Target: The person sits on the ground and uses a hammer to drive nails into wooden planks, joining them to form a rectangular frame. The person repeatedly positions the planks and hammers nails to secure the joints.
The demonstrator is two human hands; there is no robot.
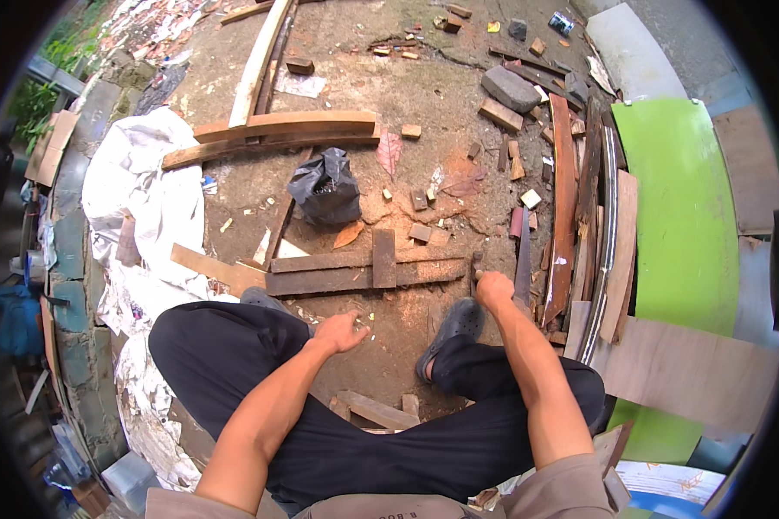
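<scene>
My right hand [495,291] is closed around the handle of what looks like a hammer [476,263], its dark head upright by the right end of some planks. My left hand [341,332] hovers above the ground between my knees, fingers apart and holding nothing visible. In front of my feet lie two long dark planks [329,280], side by side, with a short wooden block [383,258] across them. Sawdust covers their right part. Just right of my right hand is a dark tapering blade [524,258], like a hand saw's.
A black plastic bag [325,187] stands beyond the planks, near stacked timber beams [286,126]. White sheeting [143,186] lies at left. Wood offcuts and a grey stone [510,89] are scattered at far right, beside long strips [563,208] and a green panel [679,225].
</scene>
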